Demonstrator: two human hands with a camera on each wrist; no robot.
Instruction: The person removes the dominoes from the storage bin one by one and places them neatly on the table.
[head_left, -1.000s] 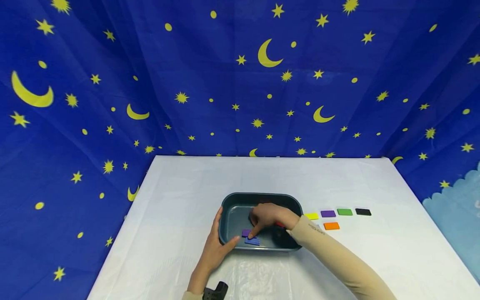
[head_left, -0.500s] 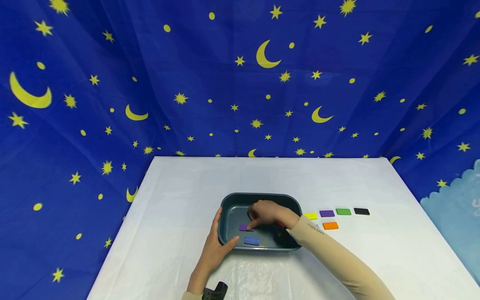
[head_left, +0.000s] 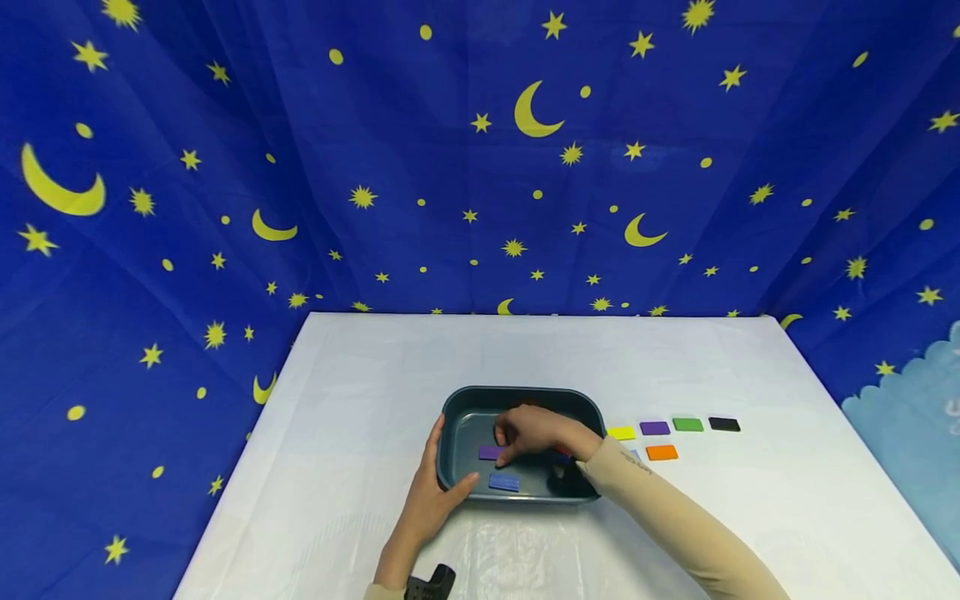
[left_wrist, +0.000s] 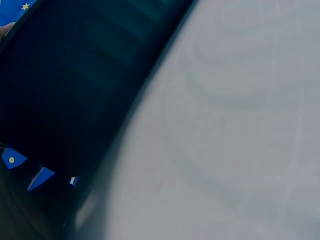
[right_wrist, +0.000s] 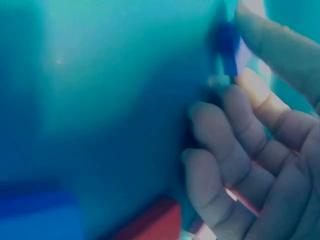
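Note:
A dark grey-green rectangular tray [head_left: 465, 429] stands on the white table. My left hand [head_left: 426, 498] holds its near left corner, fingers along the outer side and thumb over the front rim. Inside the tray, my right hand [head_left: 531, 427] pinches a flat purple block [head_left: 489, 452] between thumb and index finger. The right wrist view shows that purple block [right_wrist: 229, 50] at the fingertips, the other fingers curled beside it. A blue block [head_left: 504, 482] lies near the tray's front wall. Under the right wrist, a red block [head_left: 562, 450] is partly hidden.
Right of the tray lie loose blocks: yellow [head_left: 621, 433], purple [head_left: 655, 428], green [head_left: 687, 425], black [head_left: 724, 424] and orange [head_left: 662, 452]. A light blue one is mostly covered by the right sleeve [head_left: 660, 492]. A starry blue cloth [head_left: 420, 150] hangs behind the table.
The purple block has slid away from the blue block, towards the tray's middle, and my right hand's fingertips have moved up with it. My left hand stays at the tray's corner.

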